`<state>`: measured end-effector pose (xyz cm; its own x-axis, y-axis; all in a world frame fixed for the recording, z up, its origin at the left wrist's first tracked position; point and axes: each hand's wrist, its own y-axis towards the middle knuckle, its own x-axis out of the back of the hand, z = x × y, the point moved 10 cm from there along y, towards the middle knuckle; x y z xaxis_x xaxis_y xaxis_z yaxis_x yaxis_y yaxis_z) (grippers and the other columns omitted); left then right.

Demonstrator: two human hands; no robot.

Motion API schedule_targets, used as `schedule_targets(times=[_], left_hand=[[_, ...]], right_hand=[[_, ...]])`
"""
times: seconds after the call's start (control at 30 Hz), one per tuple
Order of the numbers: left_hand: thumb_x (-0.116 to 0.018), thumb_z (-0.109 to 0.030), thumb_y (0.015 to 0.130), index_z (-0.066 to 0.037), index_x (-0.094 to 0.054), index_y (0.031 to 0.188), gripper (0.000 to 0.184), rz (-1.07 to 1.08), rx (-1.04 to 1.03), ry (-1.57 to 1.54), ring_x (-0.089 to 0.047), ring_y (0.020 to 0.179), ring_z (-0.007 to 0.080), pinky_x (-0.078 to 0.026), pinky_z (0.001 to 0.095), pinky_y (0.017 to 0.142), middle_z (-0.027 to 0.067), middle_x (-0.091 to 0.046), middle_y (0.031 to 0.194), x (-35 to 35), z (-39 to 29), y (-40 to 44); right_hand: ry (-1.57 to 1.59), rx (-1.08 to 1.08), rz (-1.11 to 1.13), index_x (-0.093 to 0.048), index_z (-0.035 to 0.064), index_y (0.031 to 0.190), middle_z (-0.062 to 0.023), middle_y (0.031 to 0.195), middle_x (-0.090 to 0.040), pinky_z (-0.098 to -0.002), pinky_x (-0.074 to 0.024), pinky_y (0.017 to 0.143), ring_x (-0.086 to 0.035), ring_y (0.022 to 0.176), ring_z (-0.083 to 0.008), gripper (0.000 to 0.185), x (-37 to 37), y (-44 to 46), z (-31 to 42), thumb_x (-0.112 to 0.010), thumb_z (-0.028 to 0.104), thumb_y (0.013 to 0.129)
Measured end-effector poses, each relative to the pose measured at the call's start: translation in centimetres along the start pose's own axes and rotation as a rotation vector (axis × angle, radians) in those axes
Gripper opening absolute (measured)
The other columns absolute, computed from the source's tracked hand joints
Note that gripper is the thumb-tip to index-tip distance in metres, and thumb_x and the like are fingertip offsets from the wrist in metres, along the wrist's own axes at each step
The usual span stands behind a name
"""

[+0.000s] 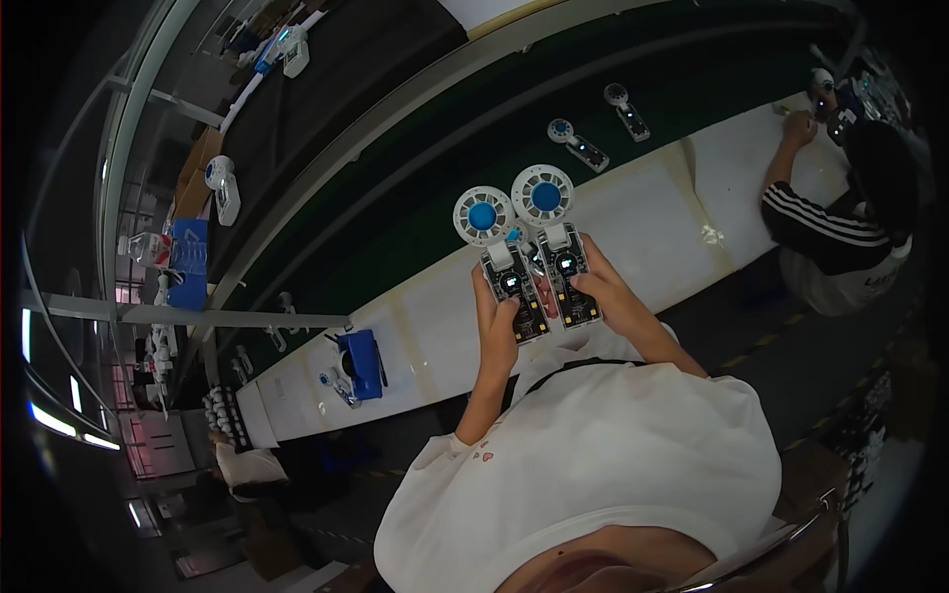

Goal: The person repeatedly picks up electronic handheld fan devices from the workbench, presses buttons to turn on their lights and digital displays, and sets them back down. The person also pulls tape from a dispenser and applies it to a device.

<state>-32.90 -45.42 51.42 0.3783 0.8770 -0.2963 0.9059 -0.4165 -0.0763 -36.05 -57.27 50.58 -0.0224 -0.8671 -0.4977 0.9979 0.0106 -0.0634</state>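
Head view: grasping left fan (514, 301) in left hand (496, 334), right fan (571, 282) in right hand (610, 298), thumbs across dark, glossy boards. Fingers behind mostly hidden; third blue-centred disc (516, 233) partly covered, hard to make out. Round, spoked white heads, smooth blue hubs, side by side, beyond hands. Outer edges lost in black.

Table (633, 212): long, white-topped, running diagonally from lower left of the frame to upper right. Yellowish tape strips cross its surface at several points; a clear, shiny patch (712, 234) shows on the tape right of centre. At left of centre, a blue bin (365, 364) sits on the top, with a white device (339, 385) just beside its left side. Along the far edge runs a dark green belt (494, 163). Two white handheld fans with blue centres, (578, 143) and (626, 111), lie on it, upper right of centre, apart from each other.
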Motion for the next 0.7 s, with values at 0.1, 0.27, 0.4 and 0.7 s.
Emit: schedule_targets(times=[0.1, 0.27, 0.4, 0.7], left_hand=[[-0.039, -0.007, 0.069, -0.002, -0.022, 0.128, 0.062, 0.079, -0.041, -0.017, -0.059, 0.084, 0.0182, -0.05, 0.0289, 0.075, 0.0158, -0.053, 0.099, -0.4, 0.3, 0.3], [-0.042, -0.013, 0.064, -0.004, -0.031, 0.123, 0.061, -0.03, 0.005, 0.049, -0.06, 0.073, 0.0217, -0.054, 0.0329, 0.062, 0.0172, -0.055, 0.091, -0.2, 1.5, 0.7], [-0.042, -0.011, 0.063, -0.003, -0.032, 0.124, 0.062, -0.077, 0.023, 0.087, -0.061, 0.075, 0.0208, -0.054, 0.0326, 0.065, 0.0158, -0.055, 0.092, 1.5, 3.6, 1.7], [-0.04, -0.008, 0.066, -0.002, -0.029, 0.129, 0.065, -0.075, 0.087, 0.092, -0.053, 0.096, 0.0184, -0.044, 0.0298, 0.085, 0.0125, -0.05, 0.106, 1.4, 4.2, 3.4]], right_hand=[[0.018, -0.016, 0.015, -0.023, 0.0011, 0.135, -0.0139, 0.125, -0.043, -0.0312, -0.0343, 0.1, -0.044, 0.117, -0.0178, 0.066, 0.3, -0.4, 0.0, -0.04, 0.003, 0.071], [-0.009, 0.005, 0.009, -0.022, 0.0002, 0.135, -0.0141, 0.125, -0.042, -0.031, -0.0321, 0.1, -0.042, 0.117, -0.0183, 0.069, 1.1, -0.2, 0.3, -0.04, 0.001, 0.068], [-0.084, -0.009, 0.033, -0.021, -0.0008, 0.135, -0.0137, 0.122, -0.042, -0.0293, -0.0331, 0.098, -0.042, 0.114, -0.0169, 0.07, 1.7, 0.4, -0.4, -0.041, -0.001, 0.068], [0.011, -0.102, 0.037, -0.023, -0.0011, 0.134, -0.012, 0.118, -0.044, -0.0278, -0.0344, 0.095, -0.043, 0.111, -0.0153, 0.067, 3.3, 3.2, -3.6, -0.042, -0.001, 0.07]])
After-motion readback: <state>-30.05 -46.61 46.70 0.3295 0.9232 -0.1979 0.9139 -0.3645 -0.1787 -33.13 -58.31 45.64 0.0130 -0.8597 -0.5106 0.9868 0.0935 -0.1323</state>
